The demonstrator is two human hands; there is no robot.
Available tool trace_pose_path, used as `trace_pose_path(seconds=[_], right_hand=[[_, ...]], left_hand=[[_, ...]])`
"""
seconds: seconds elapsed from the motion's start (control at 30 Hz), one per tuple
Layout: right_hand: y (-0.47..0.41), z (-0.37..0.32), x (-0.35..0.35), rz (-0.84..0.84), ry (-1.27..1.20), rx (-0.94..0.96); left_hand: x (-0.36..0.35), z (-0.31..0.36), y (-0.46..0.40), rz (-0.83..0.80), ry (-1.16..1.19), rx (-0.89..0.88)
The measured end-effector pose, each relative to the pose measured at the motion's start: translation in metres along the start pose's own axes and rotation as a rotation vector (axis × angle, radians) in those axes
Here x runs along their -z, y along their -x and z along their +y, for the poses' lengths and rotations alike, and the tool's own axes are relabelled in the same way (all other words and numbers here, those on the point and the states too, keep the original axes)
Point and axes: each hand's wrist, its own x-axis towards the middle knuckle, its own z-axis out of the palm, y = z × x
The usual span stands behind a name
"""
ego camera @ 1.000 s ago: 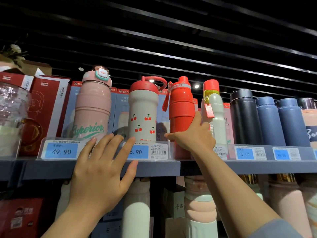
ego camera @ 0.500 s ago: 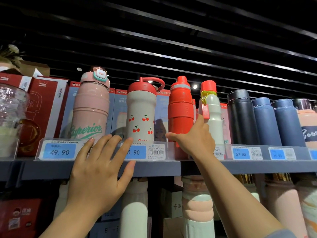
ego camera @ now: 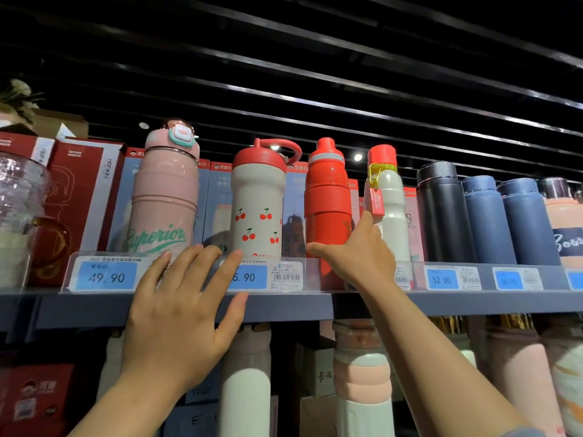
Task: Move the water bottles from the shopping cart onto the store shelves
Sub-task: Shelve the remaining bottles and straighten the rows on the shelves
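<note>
The red bottle (ego camera: 326, 203) stands upright on the upper shelf (ego camera: 284, 305), close behind the shelf's front edge, between the white cherry-print bottle (ego camera: 257, 209) on its left and the white bottle with a red cap (ego camera: 389, 209) on its right. A narrow gap shows on each side of it. The right hand (ego camera: 355, 250) grasps the red bottle low on its body, thumb across the front and index finger up along its right side, next to the red tag (ego camera: 375, 201) hanging from the white bottle.

The left hand (ego camera: 179, 313) is released, fingers spread and straight, lying against the shelf's front edge with its fingertips over the clear price-label strip (ego camera: 104, 274), in front of the pink bottle (ego camera: 164, 203) and the cherry-print one.

Toward the right end of the shelf stand a black flask (ego camera: 443, 212) and two dark blue flasks (ego camera: 504, 222), packed touching one another. Boxed stock (ego camera: 79, 190) lines the back and left end. Above the bottle tops there is open room up to the dark slatted ceiling (ego camera: 315, 74). More pale bottles (ego camera: 362, 380) stand crowded on the shelf below.
</note>
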Motion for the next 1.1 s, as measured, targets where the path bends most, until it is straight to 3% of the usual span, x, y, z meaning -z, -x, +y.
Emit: trace_pose_path(seconds=[0.3,0.5,0.77,1.1], right_hand=[[0.0,0.002,0.005,-0.114,0.011,0.028],[-0.001,-0.003,0.001,-0.043,0.025,-0.049],[0.002,-0.006,0.003,-0.175,0.082,-0.032],[0.001,-0.008,0.008,-0.193,0.068,-0.051]], left_hand=[[-0.003,-0.001,0.001,0.002,-0.011,0.001],[-0.002,-0.001,0.001,-0.003,-0.004,0.002],[-0.004,-0.001,0.001,0.021,0.007,-0.003],[-0.007,-0.002,0.001,0.043,0.019,-0.005]])
